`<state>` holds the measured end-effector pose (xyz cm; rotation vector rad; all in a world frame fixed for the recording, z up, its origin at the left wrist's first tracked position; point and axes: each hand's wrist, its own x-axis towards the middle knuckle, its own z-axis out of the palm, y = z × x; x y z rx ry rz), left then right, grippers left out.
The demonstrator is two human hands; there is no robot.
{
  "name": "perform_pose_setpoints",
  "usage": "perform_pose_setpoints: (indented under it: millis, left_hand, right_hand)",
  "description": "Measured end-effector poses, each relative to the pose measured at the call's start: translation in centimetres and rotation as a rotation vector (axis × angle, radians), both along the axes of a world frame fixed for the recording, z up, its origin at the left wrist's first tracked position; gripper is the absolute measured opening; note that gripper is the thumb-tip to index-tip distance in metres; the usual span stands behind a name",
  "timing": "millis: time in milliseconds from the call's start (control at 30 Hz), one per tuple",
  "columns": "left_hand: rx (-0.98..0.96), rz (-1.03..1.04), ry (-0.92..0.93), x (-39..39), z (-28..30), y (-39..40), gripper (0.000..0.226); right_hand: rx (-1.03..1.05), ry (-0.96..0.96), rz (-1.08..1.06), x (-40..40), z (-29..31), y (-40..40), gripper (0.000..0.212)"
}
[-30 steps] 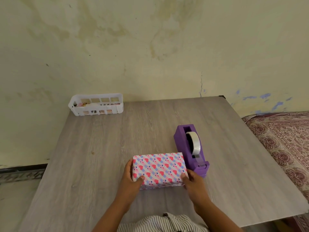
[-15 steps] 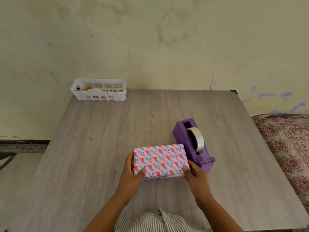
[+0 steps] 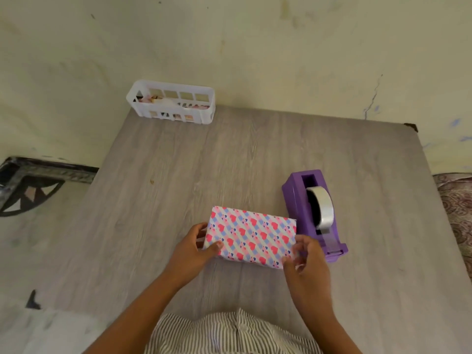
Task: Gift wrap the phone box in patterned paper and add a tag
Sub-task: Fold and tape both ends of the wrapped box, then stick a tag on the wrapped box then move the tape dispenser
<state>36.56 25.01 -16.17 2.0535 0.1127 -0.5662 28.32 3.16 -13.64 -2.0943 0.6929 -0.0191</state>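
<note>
The phone box (image 3: 251,236) is wrapped in paper with pink and blue hearts and lies on the grey wooden table (image 3: 229,162). My left hand (image 3: 192,251) grips its left end, thumb on top. My right hand (image 3: 305,261) holds the right end, fingers curled at the near right corner. A purple tape dispenser (image 3: 313,213) with a roll of clear tape stands right beside the box on its right. No tag can be made out on the box.
A white slotted basket (image 3: 171,102) with small paper items stands at the table's far left corner against the wall. A patterned cloth (image 3: 457,208) lies past the table's right edge. The floor shows at the left.
The view has tilted down and swung right. Both hands stay on the box, which has turned slightly clockwise. My right hand's fingers have shifted at the box's right end.
</note>
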Motion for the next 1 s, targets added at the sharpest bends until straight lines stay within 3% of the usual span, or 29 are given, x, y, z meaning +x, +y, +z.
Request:
perform_pose_setpoints:
  millis: [133, 400, 600, 833, 900, 1000]
  left_hand:
    - [0.058, -0.024, 0.017, 0.6, 0.4, -0.2, 0.057]
    - [0.093, -0.133, 0.079, 4.1, 0.6, 1.6, 0.059]
    - [0.221, -0.171, -0.264, 15.2, 1.2, 7.3, 0.056]
    - [0.450, -0.148, -0.681, 30.1, 0.8, 11.0, 0.065]
    - [0.576, -0.231, -0.712, 33.1, -0.5, 12.1, 0.069]
    - [0.630, -0.313, -0.792, 36.3, -1.2, 13.2, 0.055]
  right_hand:
    - [-0.223, 0.105, 0.205, 1.6, -0.3, 0.2, 0.038]
    - [-0.427, 0.175, 0.332, 5.1, 2.7, 1.9, 0.031]
    - [-0.499, 0.126, 0.750, 19.2, 4.9, 3.5, 0.033]
    - [-0.663, -0.074, 0.800, 35.2, 2.0, 11.5, 0.067]
    - [-0.674, -0.025, 0.810, 38.1, 0.4, 12.8, 0.064]
    - [-0.595, -0.034, 0.726, 40.5, -0.5, 13.1, 0.048]
